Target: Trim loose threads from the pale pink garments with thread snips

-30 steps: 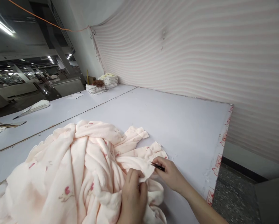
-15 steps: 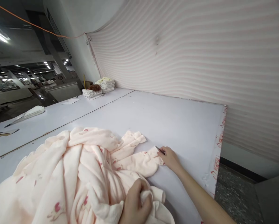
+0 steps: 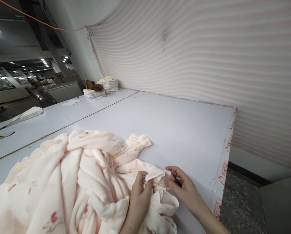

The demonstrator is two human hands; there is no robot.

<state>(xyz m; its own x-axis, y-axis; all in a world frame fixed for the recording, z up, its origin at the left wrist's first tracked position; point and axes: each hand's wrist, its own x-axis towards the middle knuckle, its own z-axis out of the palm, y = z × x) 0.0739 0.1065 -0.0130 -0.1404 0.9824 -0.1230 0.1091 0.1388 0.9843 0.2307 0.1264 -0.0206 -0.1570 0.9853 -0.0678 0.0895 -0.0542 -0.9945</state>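
A crumpled pale pink blanket (image 3: 69, 182) with small red prints lies heaped on the white table (image 3: 174, 130). My left hand (image 3: 139, 195) pinches the blanket's scalloped edge near its right end. My right hand (image 3: 184, 188) sits just right of it, fingers curled round a small dark tool (image 3: 176, 178), thin like snips or tweezers, whose tip points at the held edge. The two hands are a few centimetres apart over the same fold.
The table's right edge (image 3: 227, 162) with red-printed tape drops to a speckled floor. A striped pink fabric wall (image 3: 208, 58) backs the table. Stacks of folded cloth (image 3: 101, 88) stand at the far left, with another folded piece (image 3: 28, 113) on the adjoining table.
My right hand drew back from the blanket's far corner toward me and now meets my left hand, which has lifted and pinched the edge. The blanket's edge has bunched closer.
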